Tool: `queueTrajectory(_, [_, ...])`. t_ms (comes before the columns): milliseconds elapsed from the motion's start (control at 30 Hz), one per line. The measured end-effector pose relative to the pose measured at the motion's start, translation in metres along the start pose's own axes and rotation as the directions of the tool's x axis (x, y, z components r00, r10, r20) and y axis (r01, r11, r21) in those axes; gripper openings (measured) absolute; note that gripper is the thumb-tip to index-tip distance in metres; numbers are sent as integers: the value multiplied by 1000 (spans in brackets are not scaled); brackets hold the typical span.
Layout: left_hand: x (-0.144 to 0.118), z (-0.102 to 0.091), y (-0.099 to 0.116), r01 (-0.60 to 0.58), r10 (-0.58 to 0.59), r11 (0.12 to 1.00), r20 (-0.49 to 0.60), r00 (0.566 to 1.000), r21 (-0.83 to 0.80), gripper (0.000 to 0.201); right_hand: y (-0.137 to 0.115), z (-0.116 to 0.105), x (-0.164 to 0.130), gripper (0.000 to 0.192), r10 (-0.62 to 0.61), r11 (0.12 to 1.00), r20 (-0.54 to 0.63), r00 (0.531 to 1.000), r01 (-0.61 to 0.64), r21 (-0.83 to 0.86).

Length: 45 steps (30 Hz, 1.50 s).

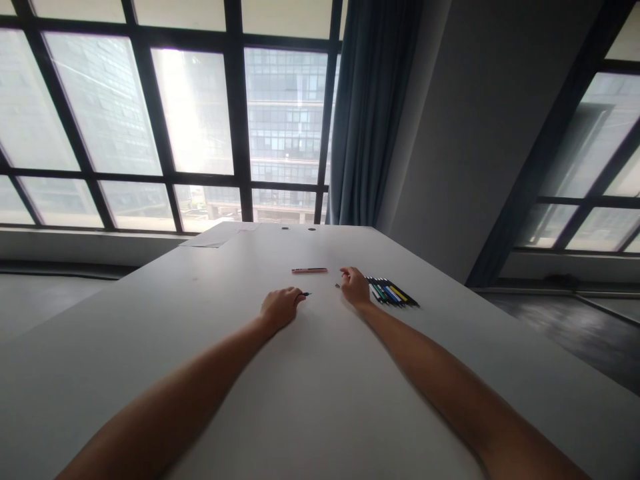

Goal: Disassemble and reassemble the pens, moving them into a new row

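Note:
My left hand (282, 309) rests on the white table (310, 387), its fingers closed round a dark pen with a bluish tip (307, 294) that points right. Most of the pen is hidden by the hand. My right hand (355, 287) is a short way to the right, fingers curled, the index slightly raised. A small dark piece (337, 286) shows at its fingertips, too small to name. Just right of that hand lies a row of pens (393, 292) with black, green, blue, white and yellow bodies. Beyond both hands a pink and black slim case or pen (309, 271) lies crosswise.
Sheets of paper (213, 238) lie at the table's far left edge. Two dark round discs (312, 229) sit near the far end. Behind stand large windows (285, 120), a blue curtain (363, 113) and a grey pillar (460, 133).

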<state>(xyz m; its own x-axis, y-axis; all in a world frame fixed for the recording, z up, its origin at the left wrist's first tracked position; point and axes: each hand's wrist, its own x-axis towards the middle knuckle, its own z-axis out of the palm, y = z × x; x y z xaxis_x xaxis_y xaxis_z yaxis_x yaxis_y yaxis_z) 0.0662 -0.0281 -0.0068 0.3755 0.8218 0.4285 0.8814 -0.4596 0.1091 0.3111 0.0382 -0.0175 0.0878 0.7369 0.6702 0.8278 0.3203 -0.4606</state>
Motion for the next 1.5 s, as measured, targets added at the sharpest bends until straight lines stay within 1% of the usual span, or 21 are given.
queueTrajectory(67, [0, 0, 0, -7, 7, 1000, -8, 1000, 2, 35, -7, -3, -3, 28, -40, 998, -104, 994, 46, 50])
queueTrajectory(100, [0, 0, 0, -15, 15, 1000, -17, 1000, 0, 34, -12, -4, -6, 27, -81, 994, -116, 990, 88, 63])
queueTrajectory(133, [0, 0, 0, -25, 25, 1000, -28, 999, -3, 34, -17, -4, -9, 24, -130, 987, -101, 986, 138, 76])
queueTrajectory(200, [0, -1, 0, -44, 43, 999, -51, 998, -8, 31, -29, -4, -18, 19, -245, 961, -16, 969, 245, 126])
queueTrajectory(300, [0, -1, 0, -60, 59, 998, -68, 996, -11, 26, -47, -2, -31, 16, -422, 895, 124, 898, 391, 214])
queueTrajectory(367, [0, -1, 0, -66, 64, 998, -72, 995, -15, 23, -56, -3, -36, 13, -480, 868, 168, 861, 437, 237])
queueTrajectory(433, [0, -1, 0, -74, 72, 997, -72, 995, -26, 20, -61, -4, -38, 8, -502, 857, 188, 844, 458, 235])
queueTrajectory(533, [-1, -1, 0, -79, 76, 996, -57, 995, -43, 18, -62, -7, -38, 6, -508, 856, 201, 838, 466, 222])
queueTrajectory(567, [-1, -1, 0, -69, 66, 997, -54, 996, -45, 18, -62, -7, -38, 7, -498, 863, 199, 844, 460, 208])
queueTrajectory(633, [-1, -1, 0, -43, 40, 998, -60, 997, -47, 19, -61, -7, -37, 7, -453, 889, 187, 872, 426, 166])
queueTrajectory(733, [0, -1, 0, -36, 33, 999, -59, 998, -37, 29, -59, -6, -36, 7, -371, 927, 166, 914, 353, 129])
queueTrajectory(833, [0, -3, 0, -72, 72, 997, -20, 997, 4, 44, -57, -6, -35, 8, -343, 936, 162, 925, 323, 140])
queueTrajectory(900, [0, -4, 1, -94, 94, 995, -11, 996, 31, 46, -57, -6, -35, 8, -342, 936, 163, 925, 320, 146])
queueTrajectory(1033, [-2, -6, 3, -107, 110, 993, -55, 992, 48, 28, -58, -6, -36, 6, -363, 926, 165, 917, 336, 170])
queueTrajectory(1100, [-2, -6, 4, -108, 111, 993, -65, 992, 45, 26, -60, -7, -37, 6, -381, 917, 167, 909, 349, 191])
queueTrajectory(1167, [-2, -6, 4, -111, 114, 993, -67, 991, 45, 28, -62, -8, -38, 8, -417, 899, 175, 892, 377, 221])
queueTrajectory(1267, [-2, -7, 4, -121, 124, 991, -73, 990, 50, 28, -65, -10, -39, 10, -485, 862, 193, 853, 431, 266])
queueTrajectory(1333, [-2, -7, 4, -130, 133, 990, -76, 988, 54, 26, -66, -11, -40, 8, -501, 855, 204, 841, 444, 269])
queueTrajectory(1400, [-2, -9, 5, -126, 130, 991, -75, 989, 53, 24, -67, -11, -39, 8, -479, 871, 212, 852, 432, 234])
queueTrajectory(1500, [-3, -11, 6, -89, 92, 995, -67, 994, 49, 24, -64, -9, -36, 9, -388, 921, 203, 899, 370, 119])
